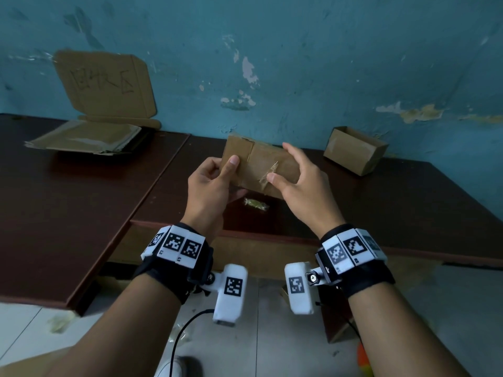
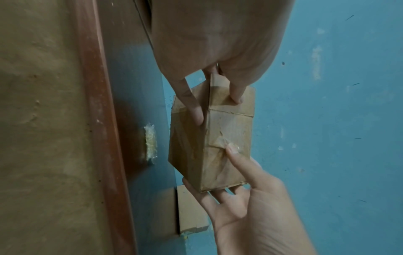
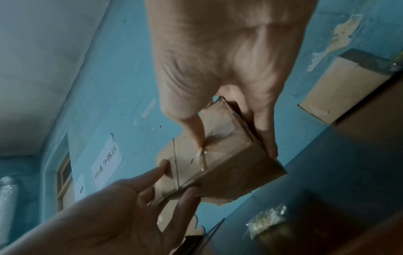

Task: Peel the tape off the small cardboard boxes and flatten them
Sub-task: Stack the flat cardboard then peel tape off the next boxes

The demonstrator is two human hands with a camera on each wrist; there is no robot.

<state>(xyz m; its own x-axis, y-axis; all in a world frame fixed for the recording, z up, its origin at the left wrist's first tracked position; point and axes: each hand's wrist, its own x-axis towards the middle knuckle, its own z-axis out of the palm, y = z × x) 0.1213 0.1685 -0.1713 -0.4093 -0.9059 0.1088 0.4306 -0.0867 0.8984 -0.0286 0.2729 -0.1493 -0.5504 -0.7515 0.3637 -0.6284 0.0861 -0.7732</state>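
Two hands above a dark tabletop (image 1: 408,202), left hand (image 1: 209,186) gripping one small taped box (image 1: 261,164), right hand (image 1: 296,183) holding its other end, thumb on clear tape (image 1: 268,175), one open box (image 1: 355,149) behind, one tape wad (image 1: 255,204) below, flattened cardboard pile (image 1: 87,138) far left.

Cardboard sign (image 1: 104,83) reads 回收区; paper notice (image 3: 106,165) illegible.

Dark table (image 1: 408,202) bears flattened cardboard (image 1: 84,138), open box (image 1: 355,151), seemingly wadded tape (image 1: 256,204).
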